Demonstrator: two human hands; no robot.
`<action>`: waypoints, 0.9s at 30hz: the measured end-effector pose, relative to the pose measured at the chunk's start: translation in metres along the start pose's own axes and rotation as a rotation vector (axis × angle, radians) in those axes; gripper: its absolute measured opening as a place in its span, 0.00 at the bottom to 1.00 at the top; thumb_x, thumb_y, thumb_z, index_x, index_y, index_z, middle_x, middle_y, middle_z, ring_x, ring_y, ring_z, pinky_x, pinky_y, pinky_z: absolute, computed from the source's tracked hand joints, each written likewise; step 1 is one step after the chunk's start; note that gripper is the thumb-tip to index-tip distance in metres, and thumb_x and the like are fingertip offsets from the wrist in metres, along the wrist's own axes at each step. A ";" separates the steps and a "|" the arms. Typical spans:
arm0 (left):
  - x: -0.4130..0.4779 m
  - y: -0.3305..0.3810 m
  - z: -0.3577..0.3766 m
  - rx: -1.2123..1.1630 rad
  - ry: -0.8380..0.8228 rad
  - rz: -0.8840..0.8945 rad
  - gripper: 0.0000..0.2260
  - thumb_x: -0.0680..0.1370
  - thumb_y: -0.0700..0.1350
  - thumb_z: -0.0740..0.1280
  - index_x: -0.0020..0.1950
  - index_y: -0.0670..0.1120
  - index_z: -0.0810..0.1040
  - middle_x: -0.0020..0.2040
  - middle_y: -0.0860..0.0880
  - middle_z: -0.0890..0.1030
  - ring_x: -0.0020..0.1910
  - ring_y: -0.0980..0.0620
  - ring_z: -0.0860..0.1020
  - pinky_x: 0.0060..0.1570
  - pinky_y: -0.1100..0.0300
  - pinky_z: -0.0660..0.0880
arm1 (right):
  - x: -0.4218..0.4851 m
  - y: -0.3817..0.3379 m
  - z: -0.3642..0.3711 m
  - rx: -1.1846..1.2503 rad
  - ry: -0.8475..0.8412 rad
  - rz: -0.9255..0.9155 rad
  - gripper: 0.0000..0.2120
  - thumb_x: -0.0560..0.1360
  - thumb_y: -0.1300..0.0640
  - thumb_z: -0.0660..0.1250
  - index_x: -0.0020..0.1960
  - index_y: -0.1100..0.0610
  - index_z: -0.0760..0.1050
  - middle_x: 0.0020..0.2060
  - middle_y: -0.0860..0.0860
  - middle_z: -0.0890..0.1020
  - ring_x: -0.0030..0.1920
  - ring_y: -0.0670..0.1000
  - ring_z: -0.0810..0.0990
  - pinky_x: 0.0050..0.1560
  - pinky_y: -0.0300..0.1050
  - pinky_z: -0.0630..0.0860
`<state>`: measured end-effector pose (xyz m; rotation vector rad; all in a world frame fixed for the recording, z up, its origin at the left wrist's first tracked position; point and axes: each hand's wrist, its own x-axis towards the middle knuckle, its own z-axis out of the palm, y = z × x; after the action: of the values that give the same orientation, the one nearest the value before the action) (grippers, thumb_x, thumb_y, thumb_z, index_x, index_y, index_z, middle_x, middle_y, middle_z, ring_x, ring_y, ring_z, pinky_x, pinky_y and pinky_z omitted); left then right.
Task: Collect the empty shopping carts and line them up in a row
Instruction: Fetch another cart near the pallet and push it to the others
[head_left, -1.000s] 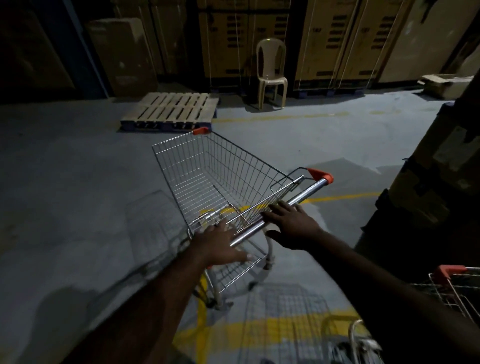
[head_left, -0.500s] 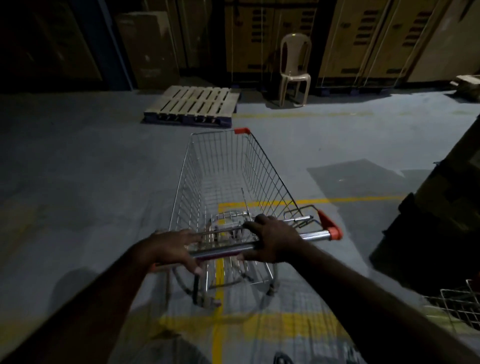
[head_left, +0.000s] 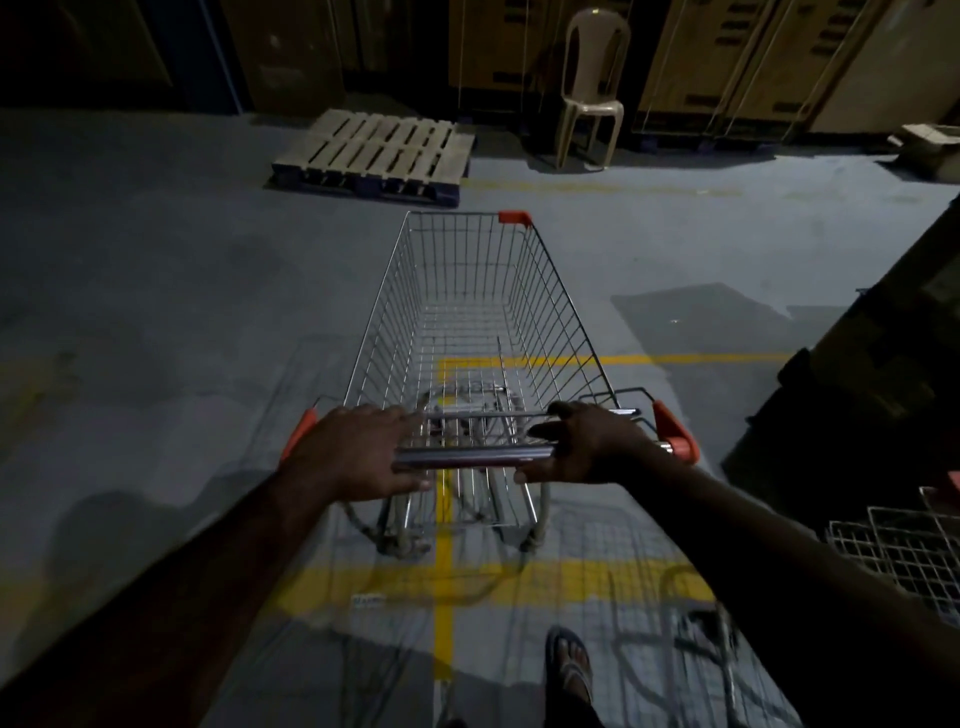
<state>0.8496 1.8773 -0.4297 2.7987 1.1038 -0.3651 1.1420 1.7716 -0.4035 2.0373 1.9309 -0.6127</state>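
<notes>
We see an empty silver wire shopping cart w/ orange plastic corner caps (head_left: 551, 312) standing on the grey concrete floor (head_left: 156, 312), basket pointing away toward the back wall. A yellow painted floor line (head_left: 444, 525) runs under it, between the rear wheels.

The left hand (head_left: 353, 457) wraps the left end of the chrome handle bar (head_left: 467, 458) — fingers over the top, thumb underneath. The right hand (head_left: 587, 447) grips the right end of the same bar, thumb below, just inside the orange end cap. Both forearms reach in from the bottom corners.

Beyond the cart's front, a pale wooden slatted pallet (head_left: 374, 150) lies flat on the floor. To its right a cream plastic chair (head_left: 592, 83) stands upright in front of tall tan panels (head_left: 727, 67); cartons or cabinets, we can't tell.

At the right edge, near the right forearm, there's the wire mesh of a second metal cart (head_left: 904, 551) — only partly in view. A foot in a strapped sandal (head_left: 569, 665) shows at the bottom, behind the held cart. The light is dim, and the dark stack at far right can't be made out.
</notes>
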 end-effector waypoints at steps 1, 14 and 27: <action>0.000 0.000 0.000 0.006 0.001 -0.003 0.56 0.59 0.86 0.41 0.80 0.57 0.56 0.78 0.51 0.64 0.74 0.47 0.66 0.72 0.49 0.64 | -0.003 -0.005 0.001 0.003 -0.007 0.016 0.48 0.66 0.18 0.57 0.78 0.45 0.66 0.80 0.52 0.63 0.79 0.55 0.60 0.77 0.56 0.62; -0.039 0.028 0.001 -0.011 -0.089 0.004 0.43 0.71 0.72 0.64 0.80 0.56 0.57 0.79 0.51 0.63 0.76 0.47 0.61 0.73 0.48 0.63 | -0.080 -0.038 0.047 0.099 0.068 0.166 0.52 0.63 0.16 0.58 0.78 0.46 0.66 0.80 0.50 0.63 0.77 0.53 0.65 0.75 0.53 0.65; -0.151 0.123 0.045 -0.061 -0.102 0.110 0.51 0.61 0.78 0.65 0.79 0.56 0.62 0.76 0.48 0.68 0.74 0.44 0.67 0.71 0.49 0.66 | -0.253 -0.069 0.138 0.140 0.118 0.327 0.53 0.63 0.16 0.59 0.79 0.45 0.62 0.80 0.46 0.62 0.78 0.52 0.62 0.75 0.65 0.57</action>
<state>0.8188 1.6794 -0.4312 2.7393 0.9197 -0.4501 1.0509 1.4898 -0.3977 2.4571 1.5968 -0.5724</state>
